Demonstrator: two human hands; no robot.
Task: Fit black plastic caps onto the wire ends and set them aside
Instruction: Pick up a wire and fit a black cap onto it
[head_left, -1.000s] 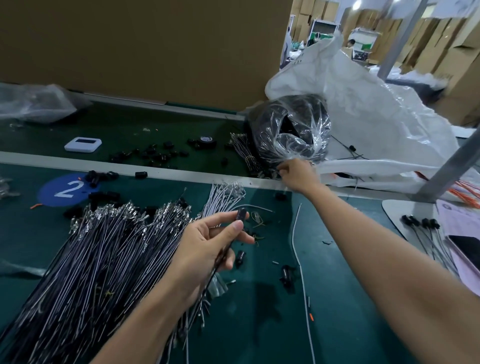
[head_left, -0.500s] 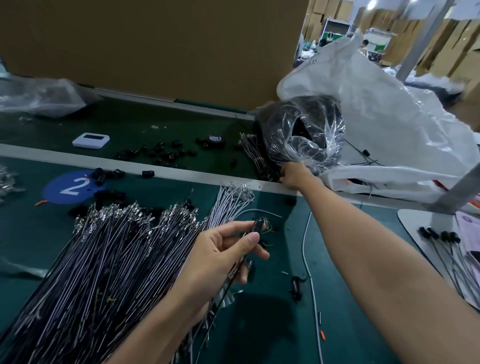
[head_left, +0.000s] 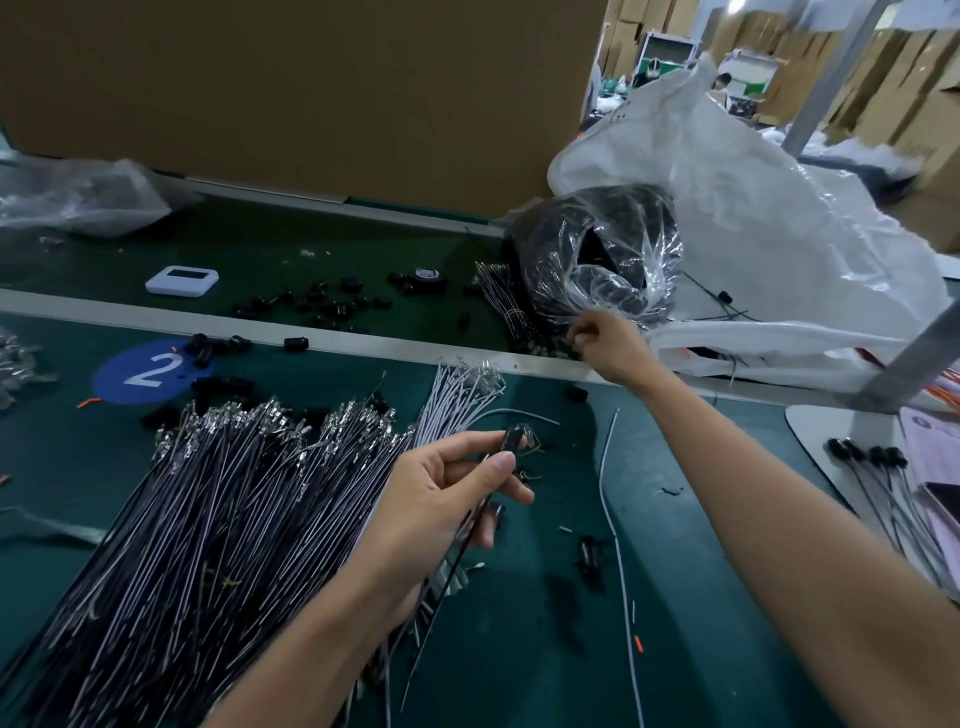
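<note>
Little has shifted: the right hand (head_left: 605, 340) is still up at the mouth of the clear bag of caps (head_left: 597, 249). Its fingers are curled tight, but whether they pinch a cap cannot be told. The left hand (head_left: 441, 504) still grips one wire (head_left: 457, 551) between thumb and forefinger, a black cap (head_left: 511, 440) already on its tip.

Just beside that hand, a big heap of bare-ended wires (head_left: 218, 509) lies on the green bench (head_left: 675, 597). Only a few capped wires (head_left: 878, 467) sit well apart at the right edge. By that count the job is barely begun.
</note>
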